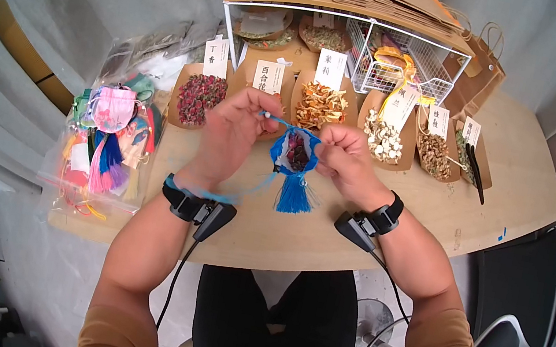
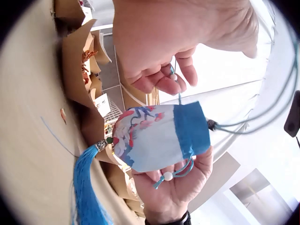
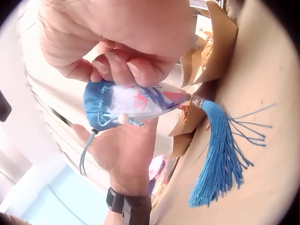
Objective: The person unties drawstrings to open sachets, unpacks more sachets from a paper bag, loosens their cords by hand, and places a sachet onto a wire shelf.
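A small blue-and-white drawstring pouch (image 2: pixel 154 140) with painted red flowers is held above the table, its mouth open toward the head camera. Dark red dried buds (image 1: pixel 294 153) fill part of its inside. My left hand (image 1: pixel 227 131) pinches the pouch's blue drawstring between thumb and fingers, near a white bead (image 2: pixel 174 77). On the opposite side, my right hand (image 1: pixel 353 163) grips the pouch by its blue upper band, fingers curled against the cloth. A blue tassel (image 1: pixel 296 195) hangs from the pouch bottom. A second white bead (image 3: pixel 123 118) dangles on its cord.
Behind my hands stand brown paper trays with labels, holding rosebuds (image 1: pixel 202 99), orange dried slices (image 1: pixel 321 104) and white pieces (image 1: pixel 382 136). Black tongs (image 1: pixel 474 172) lean on the right tray. Colourful pouches (image 1: pixel 114 111) lie at left. A wire basket (image 1: pixel 405 66) sits farther back.
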Motion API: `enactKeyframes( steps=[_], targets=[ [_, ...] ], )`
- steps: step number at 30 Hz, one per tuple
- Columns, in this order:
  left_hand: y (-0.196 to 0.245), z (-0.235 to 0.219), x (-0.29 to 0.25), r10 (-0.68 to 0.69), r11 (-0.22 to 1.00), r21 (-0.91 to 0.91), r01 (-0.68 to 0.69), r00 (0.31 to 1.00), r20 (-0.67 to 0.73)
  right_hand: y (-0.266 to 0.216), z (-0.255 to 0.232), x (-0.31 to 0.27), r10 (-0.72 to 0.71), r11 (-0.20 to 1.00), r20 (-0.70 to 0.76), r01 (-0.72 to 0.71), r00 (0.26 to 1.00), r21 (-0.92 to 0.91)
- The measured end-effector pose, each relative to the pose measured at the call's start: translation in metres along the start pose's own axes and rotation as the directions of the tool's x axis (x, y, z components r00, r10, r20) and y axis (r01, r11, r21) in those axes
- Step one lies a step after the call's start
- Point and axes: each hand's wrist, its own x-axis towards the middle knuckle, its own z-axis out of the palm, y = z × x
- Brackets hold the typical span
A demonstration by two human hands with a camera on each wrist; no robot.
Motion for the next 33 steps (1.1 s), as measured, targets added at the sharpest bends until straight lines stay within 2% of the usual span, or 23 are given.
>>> enactKeyframes(
  steps=[2,3,5,7,9,11,12,14,18,20,24,26,28,30,33],
  targets=[
    [0.003,-0.006,0.001,-0.095,0.962,-0.254,0.105,0.994,0.053,-0.003,0.000,-0.001,-0.007,0.999,0.025,0.005,1.000,0.049],
    [0.000,-0.011,0.000,-0.095,0.962,-0.252,0.106,0.994,0.057,-0.005,0.000,-0.001,-0.017,0.995,0.050,0.012,0.999,0.096],
    [-0.009,-0.019,-0.002,-0.202,0.974,-0.086,0.211,0.974,0.099,-0.007,-0.002,-0.002,-0.024,0.990,0.068,0.015,0.997,0.140],
    [-0.005,-0.001,-0.002,-0.244,0.967,-0.056,0.247,0.968,0.057,-0.008,-0.004,-0.001,-0.034,0.984,0.089,0.017,0.995,0.180],
    [-0.004,0.005,-0.002,-0.284,0.958,-0.030,0.284,0.959,0.012,-0.007,-0.003,0.000,-0.026,0.921,0.127,-0.025,0.992,0.388],
    [-0.009,0.001,-0.002,-0.448,0.879,-0.147,0.453,0.891,0.071,-0.009,0.000,-0.001,-0.010,0.920,0.117,-0.036,0.993,0.390],
    [-0.010,0.000,-0.002,-0.447,0.880,-0.146,0.452,0.892,0.072,-0.011,0.001,-0.001,0.007,0.919,0.108,-0.049,0.994,0.392],
    [-0.011,0.002,-0.001,-0.499,0.813,-0.247,0.528,0.849,0.174,-0.011,0.000,-0.001,0.013,0.927,0.116,-0.055,0.993,0.371],
    [-0.013,0.005,-0.002,-0.512,0.825,-0.211,0.524,0.851,0.113,-0.002,-0.005,0.002,0.031,0.943,0.101,-0.062,0.994,0.326],
    [-0.014,0.004,-0.003,-0.535,0.805,-0.266,0.531,0.843,0.065,-0.001,-0.005,0.004,-0.014,0.944,0.122,-0.027,0.992,0.328],
    [-0.001,0.009,-0.005,-0.544,0.810,-0.210,0.548,0.835,0.082,-0.003,-0.003,0.004,-0.060,0.935,0.093,0.023,0.994,0.354],
    [0.001,0.017,-0.005,-0.626,0.759,-0.314,0.571,0.773,-0.106,-0.001,-0.003,0.004,-0.014,0.945,0.071,-0.010,0.997,0.326],
    [-0.003,0.017,-0.007,-0.599,0.789,-0.267,0.553,0.789,-0.136,-0.002,-0.005,0.003,-0.016,0.951,0.096,-0.014,0.995,0.308],
    [0.004,0.022,-0.009,-0.534,0.831,-0.272,0.486,0.833,-0.143,0.000,-0.008,0.004,0.035,0.948,0.156,-0.082,0.987,0.308],
    [0.024,0.021,-0.015,-0.522,0.846,-0.284,0.452,0.812,-0.261,-0.003,-0.009,0.004,0.040,0.938,0.207,-0.108,0.978,0.329]
  ],
)
